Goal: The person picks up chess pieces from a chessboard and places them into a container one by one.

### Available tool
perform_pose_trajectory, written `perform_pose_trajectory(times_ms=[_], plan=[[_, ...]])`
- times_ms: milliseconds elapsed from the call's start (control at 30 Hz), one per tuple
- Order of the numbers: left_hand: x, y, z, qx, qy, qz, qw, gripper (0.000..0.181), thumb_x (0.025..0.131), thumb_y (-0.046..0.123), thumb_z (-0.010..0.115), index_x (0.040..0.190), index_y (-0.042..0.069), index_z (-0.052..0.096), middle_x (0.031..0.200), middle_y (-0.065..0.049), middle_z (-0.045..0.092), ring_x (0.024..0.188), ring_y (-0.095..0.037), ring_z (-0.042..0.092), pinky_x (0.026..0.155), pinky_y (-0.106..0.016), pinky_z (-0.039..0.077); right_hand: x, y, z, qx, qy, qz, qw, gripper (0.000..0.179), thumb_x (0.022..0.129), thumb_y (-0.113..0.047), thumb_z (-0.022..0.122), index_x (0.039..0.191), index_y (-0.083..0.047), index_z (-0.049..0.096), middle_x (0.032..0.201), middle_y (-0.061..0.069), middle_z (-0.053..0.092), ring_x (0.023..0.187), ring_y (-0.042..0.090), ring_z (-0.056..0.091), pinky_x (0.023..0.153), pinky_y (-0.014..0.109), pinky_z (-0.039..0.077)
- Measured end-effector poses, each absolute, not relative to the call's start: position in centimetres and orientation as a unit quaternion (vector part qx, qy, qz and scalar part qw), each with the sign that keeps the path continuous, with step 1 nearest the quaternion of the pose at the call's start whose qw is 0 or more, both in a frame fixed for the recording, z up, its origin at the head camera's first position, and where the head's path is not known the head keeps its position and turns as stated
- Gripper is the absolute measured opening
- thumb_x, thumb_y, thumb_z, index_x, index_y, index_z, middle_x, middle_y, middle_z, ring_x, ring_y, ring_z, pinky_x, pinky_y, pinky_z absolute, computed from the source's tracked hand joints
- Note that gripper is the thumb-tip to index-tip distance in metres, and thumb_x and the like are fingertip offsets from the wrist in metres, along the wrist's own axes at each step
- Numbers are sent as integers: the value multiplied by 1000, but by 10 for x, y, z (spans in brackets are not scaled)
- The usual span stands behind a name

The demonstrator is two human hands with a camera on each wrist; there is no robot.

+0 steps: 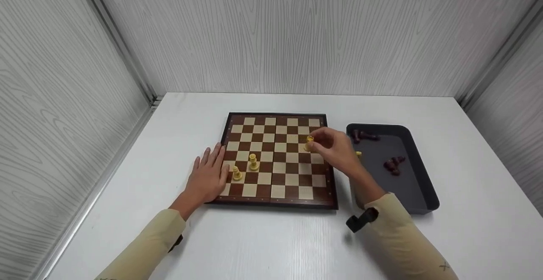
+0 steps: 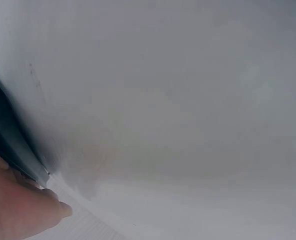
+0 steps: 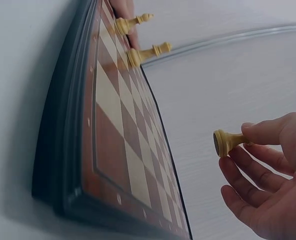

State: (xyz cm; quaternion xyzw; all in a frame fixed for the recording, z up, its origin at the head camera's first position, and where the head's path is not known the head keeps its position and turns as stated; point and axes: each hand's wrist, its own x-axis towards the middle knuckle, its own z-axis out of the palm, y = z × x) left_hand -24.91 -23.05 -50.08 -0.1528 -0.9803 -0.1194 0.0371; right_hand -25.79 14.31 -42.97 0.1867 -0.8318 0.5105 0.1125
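Note:
My right hand (image 1: 337, 150) pinches a cream chess piece (image 1: 309, 143) between thumb and fingers over the right side of the chessboard (image 1: 285, 200). In the right wrist view, the held piece's round base shows and stands clear of the board, while the fingers cover its top. On the left edge of the board rests my left hand (image 1: 208, 180), its fingers extended. Close beside it, a cream bishop (image 1: 236, 173) and a cream rook-like piece (image 1: 253, 162) stand upright on the squares. The left wrist view shows only part of the hand (image 2: 22, 212) and the board's dark side.
To the right of the board is a dark grey tray (image 1: 418, 169). Several dark red chess pieces (image 1: 393, 165) lie in it, and a bit of a cream piece (image 1: 359, 154) shows near its left wall. Pale panels (image 1: 297, 34) enclose the white table (image 1: 254, 242) behind and at both sides.

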Motion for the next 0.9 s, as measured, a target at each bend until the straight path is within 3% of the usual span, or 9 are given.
perform_pose_trajectory(times_ms=[233,367,533,633,767,900], plan=[[-249,-232,-503,-152,-981,-117,33,62,112,34,31,163,0,19,170,-17,14,154,-44,14,121,-64,14,-254,163,-426,168,-835,509,125,19,94,-9,75,111,0,73,103,12,74,95,23,71,84,28,56],[-250,-232,-503,-153,-980,-125,30,62,112,35,30,163,1,18,170,-17,14,155,-43,13,121,-63,13,-249,175,-424,150,-844,498,134,22,95,-8,74,114,2,72,106,15,74,95,26,70,83,28,55],[-251,-230,-502,-156,-980,-121,31,63,112,35,30,163,1,17,170,-17,15,155,-43,13,121,-63,13,-242,194,-424,128,-846,498,142,24,96,-4,71,117,7,70,106,21,73,94,34,69,73,20,52],[-251,-230,-501,-157,-980,-119,30,63,112,35,29,163,1,17,170,-17,14,155,-43,13,121,-63,13,-240,208,-427,113,-845,501,146,23,97,-8,72,117,3,71,105,18,73,92,29,69,69,16,51],[-250,-230,-500,-157,-980,-121,30,63,112,35,28,163,1,18,170,-17,14,155,-43,13,121,-62,13,-238,224,-430,100,-846,501,151,24,97,-16,73,117,-2,72,107,13,73,91,18,67,74,16,52],[-248,-231,-501,-152,-980,-126,32,63,112,35,29,163,1,18,170,-17,14,155,-43,13,121,-63,13,-238,233,-428,97,-846,501,153,25,98,-16,73,118,-1,72,108,14,72,91,19,66,73,16,52]])
